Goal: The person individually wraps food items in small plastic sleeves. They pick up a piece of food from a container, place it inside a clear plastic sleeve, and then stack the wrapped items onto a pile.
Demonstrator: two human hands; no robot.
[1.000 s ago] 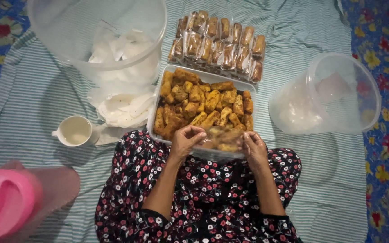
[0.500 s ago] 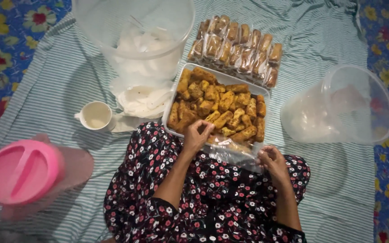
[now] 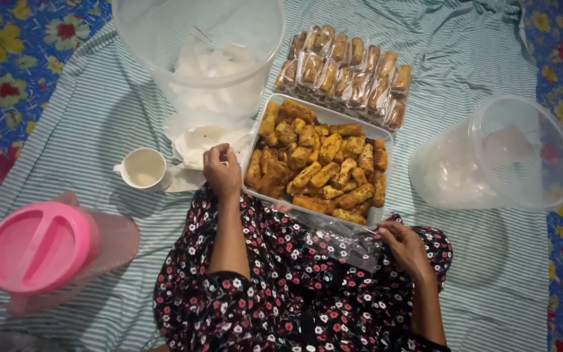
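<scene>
A clear rectangular tub (image 3: 386, 140) full of golden fried snack sticks (image 3: 320, 163) rests against my lap. My left hand (image 3: 221, 171) is at the tub's left edge, over a pile of clear plastic wrappers (image 3: 200, 138); its fingers are curled, and I cannot tell whether they hold anything. My right hand (image 3: 406, 246) lies on my floral dress, pinching a clear plastic bag (image 3: 350, 240) spread below the tub. Several wrapped snack packs (image 3: 346, 72) lie in rows behind the tub.
A large clear bucket (image 3: 200, 45) holding plastic wrappers stands at the back left. A clear container (image 3: 496, 156) lies on its side at the right. A small white cup (image 3: 143, 169) and a pink-lidded jug (image 3: 47, 251) sit left, on a striped cloth (image 3: 86, 111).
My left hand has left the snack sticks and moved left to the tub's edge. My right hand has slid down and right onto my lap with the plastic bag.
</scene>
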